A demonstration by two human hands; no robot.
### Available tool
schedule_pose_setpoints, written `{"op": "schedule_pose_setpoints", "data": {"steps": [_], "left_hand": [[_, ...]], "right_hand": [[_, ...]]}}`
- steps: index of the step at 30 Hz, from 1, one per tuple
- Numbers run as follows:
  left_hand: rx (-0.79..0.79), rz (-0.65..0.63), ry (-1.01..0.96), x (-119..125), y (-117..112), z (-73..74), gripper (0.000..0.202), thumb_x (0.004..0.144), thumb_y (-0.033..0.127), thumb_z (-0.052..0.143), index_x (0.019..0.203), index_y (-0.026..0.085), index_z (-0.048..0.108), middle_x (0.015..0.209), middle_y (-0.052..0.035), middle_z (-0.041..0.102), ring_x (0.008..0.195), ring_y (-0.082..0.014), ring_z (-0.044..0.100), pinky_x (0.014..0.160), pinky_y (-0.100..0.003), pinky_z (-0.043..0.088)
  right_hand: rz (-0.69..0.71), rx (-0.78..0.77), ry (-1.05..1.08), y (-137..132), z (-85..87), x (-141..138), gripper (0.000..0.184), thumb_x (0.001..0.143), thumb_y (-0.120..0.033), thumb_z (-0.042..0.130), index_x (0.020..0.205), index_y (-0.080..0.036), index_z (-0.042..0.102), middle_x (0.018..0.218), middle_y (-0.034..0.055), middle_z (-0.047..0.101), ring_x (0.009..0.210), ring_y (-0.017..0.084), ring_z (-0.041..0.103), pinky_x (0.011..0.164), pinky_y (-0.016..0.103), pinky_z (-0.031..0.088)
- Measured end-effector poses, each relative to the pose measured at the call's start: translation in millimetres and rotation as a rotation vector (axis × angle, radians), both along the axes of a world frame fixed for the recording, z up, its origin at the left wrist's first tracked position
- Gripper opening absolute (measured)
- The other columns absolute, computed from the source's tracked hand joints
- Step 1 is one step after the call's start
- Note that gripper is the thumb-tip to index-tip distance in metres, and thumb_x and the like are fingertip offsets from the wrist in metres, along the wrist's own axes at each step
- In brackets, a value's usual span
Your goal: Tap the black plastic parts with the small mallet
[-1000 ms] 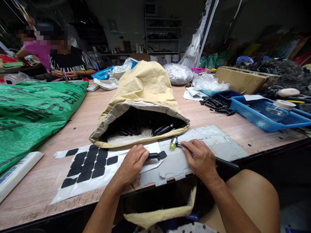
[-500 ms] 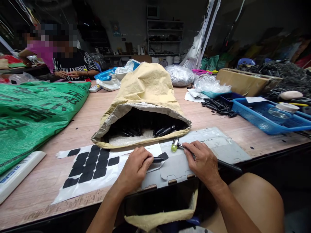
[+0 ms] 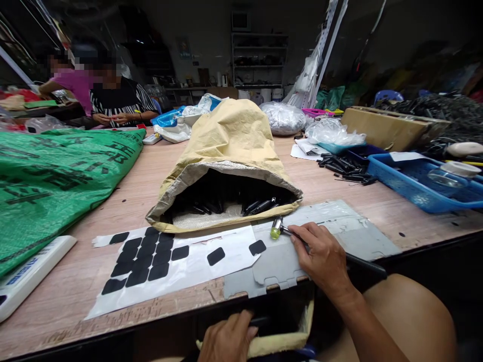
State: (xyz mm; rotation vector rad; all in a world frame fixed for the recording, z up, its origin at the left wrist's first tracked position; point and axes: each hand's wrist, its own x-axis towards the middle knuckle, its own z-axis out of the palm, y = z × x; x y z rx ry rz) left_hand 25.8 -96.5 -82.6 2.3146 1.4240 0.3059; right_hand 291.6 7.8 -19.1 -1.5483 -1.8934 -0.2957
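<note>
My right hand is closed round the shaft of a small hammer. Its head, metal with a yellow-green face, rests over a grey board at the table's front edge. Below that edge my left hand grips a slim black part, over the dark mouth of a lower yellow-lined bag. A tan sack lies mouth-forward on the table, with black slim pieces inside. Left of the board, a white backing sheet carries several black rounded-square stickers.
A green printed sack and a white box lie at left. Blue basket, loose black parts and a cardboard box occupy the right. Across the table, a person in striped sleeves sits beside another in pink.
My left hand has dropped from above the sheet and board to below the table edge, with the black part in it. The right hand still holds the hammer; the view has shifted slightly.
</note>
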Motion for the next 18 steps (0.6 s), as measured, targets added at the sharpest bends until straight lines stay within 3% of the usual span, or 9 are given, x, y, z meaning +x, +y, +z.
{"op": "schedule_pose_setpoints", "data": {"steps": [3,6,9,11,13,15,18], "left_hand": [[-0.258,0.149,0.151,5.0,1.4,-5.5,0.037,0.099,0.023,0.044,0.129,0.028,0.066,0.086,-0.0082,0.079,0.080,-0.0290,0.078,0.066,-0.031,0.055],[-0.259,0.078,0.172,9.8,1.1,3.7,0.035,0.093,0.022,0.051,0.122,0.028,0.070,0.091,-0.0080,0.078,0.082,-0.0282,0.077,0.067,-0.030,0.055],[-0.103,-0.085,-0.011,10.6,6.9,31.4,0.019,0.087,0.022,0.057,0.094,0.026,0.074,0.081,-0.0039,0.075,0.071,-0.0201,0.073,0.062,-0.024,0.051],[0.022,-0.087,-0.188,6.7,23.9,61.1,0.019,0.092,0.029,0.054,0.091,0.026,0.073,0.076,-0.0029,0.073,0.069,-0.0178,0.070,0.062,-0.025,0.051],[0.098,0.069,-0.243,-2.7,54.8,94.2,0.026,0.097,0.036,0.049,0.101,0.025,0.072,0.088,-0.0047,0.075,0.075,-0.0188,0.070,0.068,-0.028,0.053],[0.189,0.350,-0.129,-18.2,95.1,122.4,0.030,0.098,0.038,0.048,0.109,0.022,0.071,0.101,-0.0088,0.075,0.085,-0.0238,0.071,0.077,-0.035,0.055],[0.265,0.711,0.202,-47.6,152.6,144.8,0.041,0.098,0.041,0.043,0.113,0.013,0.070,0.112,-0.0222,0.069,0.103,-0.0389,0.067,0.084,-0.049,0.053]], "right_hand": [[-0.007,0.005,-0.005,-0.2,0.1,-0.2,0.023,0.095,-0.022,0.059,0.113,-0.026,0.073,0.090,0.0025,0.068,0.084,0.019,0.058,0.078,0.033,0.044],[-0.003,0.002,-0.006,-0.3,0.5,-0.1,0.022,0.095,-0.022,0.059,0.113,-0.025,0.073,0.089,0.0024,0.068,0.085,0.020,0.058,0.079,0.033,0.044],[0.004,-0.003,-0.010,-0.1,0.2,0.5,0.023,0.095,-0.023,0.059,0.114,-0.025,0.072,0.091,0.0024,0.068,0.086,0.020,0.058,0.080,0.033,0.044],[0.004,-0.006,-0.009,0.2,-0.5,0.9,0.023,0.095,-0.023,0.059,0.114,-0.026,0.072,0.091,0.0023,0.069,0.086,0.020,0.058,0.080,0.033,0.044],[0.002,-0.006,-0.004,0.2,-1.2,1.0,0.023,0.095,-0.023,0.059,0.113,-0.026,0.072,0.091,0.0023,0.069,0.086,0.020,0.058,0.080,0.033,0.044],[-0.001,-0.003,0.000,0.1,-1.5,0.9,0.022,0.095,-0.022,0.059,0.113,-0.026,0.072,0.090,0.0023,0.068,0.086,0.020,0.058,0.080,0.033,0.043],[-0.001,-0.006,0.001,-0.1,-0.6,0.4,0.023,0.095,-0.022,0.059,0.113,-0.026,0.072,0.091,0.0027,0.068,0.087,0.020,0.058,0.081,0.033,0.043]]}}
